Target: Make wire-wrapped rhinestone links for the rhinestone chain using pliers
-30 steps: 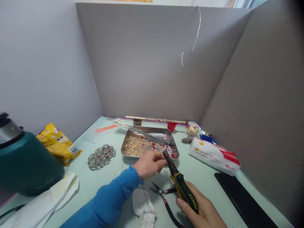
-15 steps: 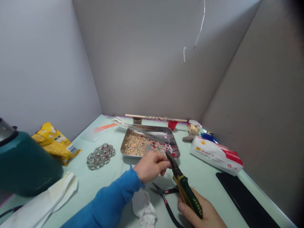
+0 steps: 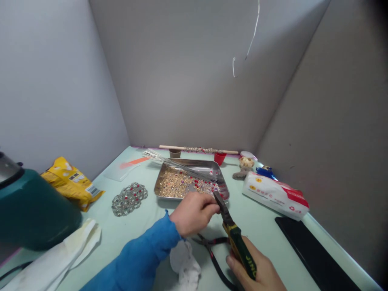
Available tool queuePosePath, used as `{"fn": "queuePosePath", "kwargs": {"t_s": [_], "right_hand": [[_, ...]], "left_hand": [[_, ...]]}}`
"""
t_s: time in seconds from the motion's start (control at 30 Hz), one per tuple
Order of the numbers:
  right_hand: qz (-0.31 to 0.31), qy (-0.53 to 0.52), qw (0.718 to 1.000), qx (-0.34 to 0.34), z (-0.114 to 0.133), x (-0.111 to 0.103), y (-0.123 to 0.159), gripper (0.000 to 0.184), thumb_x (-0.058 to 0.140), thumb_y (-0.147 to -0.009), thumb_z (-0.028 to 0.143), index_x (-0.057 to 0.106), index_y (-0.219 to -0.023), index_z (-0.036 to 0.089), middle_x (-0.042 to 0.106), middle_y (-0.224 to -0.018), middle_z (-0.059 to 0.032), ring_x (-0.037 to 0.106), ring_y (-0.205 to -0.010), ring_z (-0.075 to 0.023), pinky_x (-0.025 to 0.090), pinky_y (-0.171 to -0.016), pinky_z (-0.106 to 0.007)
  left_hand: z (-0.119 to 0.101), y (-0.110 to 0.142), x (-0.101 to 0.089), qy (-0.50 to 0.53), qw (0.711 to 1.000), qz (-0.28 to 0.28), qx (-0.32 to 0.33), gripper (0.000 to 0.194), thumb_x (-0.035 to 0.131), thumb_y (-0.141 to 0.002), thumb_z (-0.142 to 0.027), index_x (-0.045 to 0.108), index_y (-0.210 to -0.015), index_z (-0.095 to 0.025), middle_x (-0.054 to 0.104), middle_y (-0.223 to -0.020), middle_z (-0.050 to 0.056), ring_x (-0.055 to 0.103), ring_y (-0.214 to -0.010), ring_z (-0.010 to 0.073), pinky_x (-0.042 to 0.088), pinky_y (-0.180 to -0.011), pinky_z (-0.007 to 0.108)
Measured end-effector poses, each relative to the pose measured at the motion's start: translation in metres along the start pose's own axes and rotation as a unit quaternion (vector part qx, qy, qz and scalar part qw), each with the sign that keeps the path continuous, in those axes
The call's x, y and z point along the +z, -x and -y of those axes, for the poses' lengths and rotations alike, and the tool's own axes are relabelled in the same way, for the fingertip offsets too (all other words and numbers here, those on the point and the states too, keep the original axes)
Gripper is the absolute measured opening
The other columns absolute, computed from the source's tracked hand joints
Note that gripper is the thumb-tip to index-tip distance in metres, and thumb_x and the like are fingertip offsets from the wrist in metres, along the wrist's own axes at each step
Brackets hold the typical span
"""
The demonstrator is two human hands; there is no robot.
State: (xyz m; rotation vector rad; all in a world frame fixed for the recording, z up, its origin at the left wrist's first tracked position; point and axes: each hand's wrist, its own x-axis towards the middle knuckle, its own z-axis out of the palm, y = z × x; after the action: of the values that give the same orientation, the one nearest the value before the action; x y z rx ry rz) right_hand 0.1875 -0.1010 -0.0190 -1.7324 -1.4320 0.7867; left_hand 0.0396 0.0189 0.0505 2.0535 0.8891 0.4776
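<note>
My right hand [image 3: 253,264] is wrapped round a pair of dark green and yellow pliers [image 3: 238,238], their jaws pointing up toward my other hand. My left hand [image 3: 194,212], in a blue sleeve, is closed in a pinch right beside the jaw tips; what it pinches is too small to make out. Just beyond it a metal tray [image 3: 160,198] holds gold, red and pale beads [image 3: 176,182], with a bundle of thin wires [image 3: 182,166] lying across it. Below my hands a second pair of pliers [image 3: 212,252] lies spread on the table, next to a crumpled white tissue [image 3: 185,264].
Left stand a teal container [image 3: 36,210], a yellow packet [image 3: 72,184], a white cloth [image 3: 60,258] and a beaded wire piece [image 3: 129,199]. Right lie a tissue pack [image 3: 275,196] and a black slab [image 3: 315,254]. Behind, a beaded stick [image 3: 172,147] rests across a red cup [image 3: 219,158].
The plier jaws and my left hand have shifted very slightly right, staying close together. The left hand now covers more of the loose pliers' tips. Both grips look the same.
</note>
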Motion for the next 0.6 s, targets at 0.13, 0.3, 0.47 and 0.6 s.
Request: {"fn": "queuePosePath", "kwargs": {"t_s": [0.13, 0.3, 0.47, 0.6], "right_hand": [[0.041, 0.002, 0.999, -0.019, 0.001, -0.009, 0.0, 0.017, 0.049, -0.073, 0.037, 0.049, -0.073, 0.02, 0.057, -0.065, 0.0, 0.057, -0.069, -0.0179, 0.042, -0.059, -0.022], [0.015, 0.009, 1.0, -0.009, -0.008, 0.002, -0.003, 0.021, 0.046, -0.075, 0.037, 0.053, -0.085, 0.02, 0.06, -0.068, -0.001, 0.056, -0.065, -0.018, 0.042, -0.06, -0.024], [0.008, 0.011, 1.0, 0.001, -0.013, 0.007, -0.002, 0.025, 0.048, -0.074, 0.037, 0.054, -0.092, 0.02, 0.062, -0.069, -0.0011, 0.058, -0.066, -0.0187, 0.042, -0.059, -0.024], [-0.018, -0.022, 1.0, -0.012, -0.007, 0.001, 0.002, 0.018, 0.049, -0.072, 0.036, 0.053, -0.076, 0.02, 0.059, -0.064, -0.0002, 0.057, -0.069, -0.0181, 0.041, -0.057, -0.022]], "left_hand": [[0.01, -0.009, -0.001, 0.139, 0.987, 0.084, -0.008, 0.026, 0.045, -0.081, -0.032, 0.062, -0.08, -0.012, 0.046, -0.053, -0.004, 0.038, -0.048, 0.0082, 0.032, -0.05, 0.021], [-0.018, 0.004, 0.001, -0.136, 0.99, -0.034, -0.016, 0.024, 0.044, -0.08, -0.026, 0.063, -0.072, -0.015, 0.058, -0.063, 0.004, 0.05, -0.059, 0.0144, 0.036, -0.058, 0.026], [-0.017, 0.005, 0.004, -0.177, 0.982, -0.062, -0.021, 0.026, 0.041, -0.083, -0.024, 0.064, -0.075, -0.015, 0.061, -0.068, 0.005, 0.053, -0.063, 0.0156, 0.037, -0.059, 0.026], [0.013, -0.01, -0.003, 0.043, 0.996, 0.072, 0.04, 0.029, 0.041, -0.085, -0.031, 0.064, -0.086, -0.013, 0.05, -0.055, -0.002, 0.044, -0.051, 0.0096, 0.038, -0.052, 0.021]]}}
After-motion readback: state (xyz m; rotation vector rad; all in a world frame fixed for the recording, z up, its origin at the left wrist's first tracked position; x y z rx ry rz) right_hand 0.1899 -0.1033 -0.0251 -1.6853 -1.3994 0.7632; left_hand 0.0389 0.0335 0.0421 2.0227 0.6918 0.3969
